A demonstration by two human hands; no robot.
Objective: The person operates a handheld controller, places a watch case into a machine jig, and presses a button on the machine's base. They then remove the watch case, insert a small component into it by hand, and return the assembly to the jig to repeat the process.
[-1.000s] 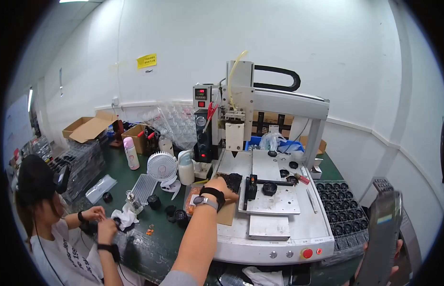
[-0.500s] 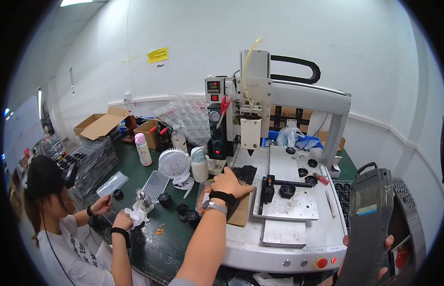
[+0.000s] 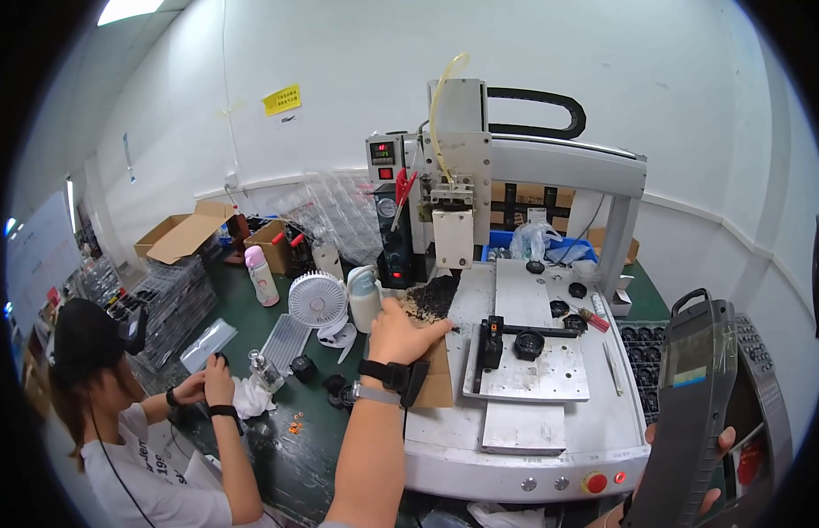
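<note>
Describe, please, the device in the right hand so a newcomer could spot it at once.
Find the white gantry machine, then look right of its front. There the right hand grips a dark grey device, whose looped top handle and screen distinguish it from the parts tray behind.

A green bench (image 3: pixel 299 466) is supporting a fan (image 3: pixel 318 299). About the fan, a pink bottle (image 3: pixel 262 279) is standing at 10 o'clock, a white bottle (image 3: pixel 364 295) at 3, a machine base (image 3: pixel 493 468) at 4; orange bits (image 3: pixel 295 426) are lying at 6.
</note>
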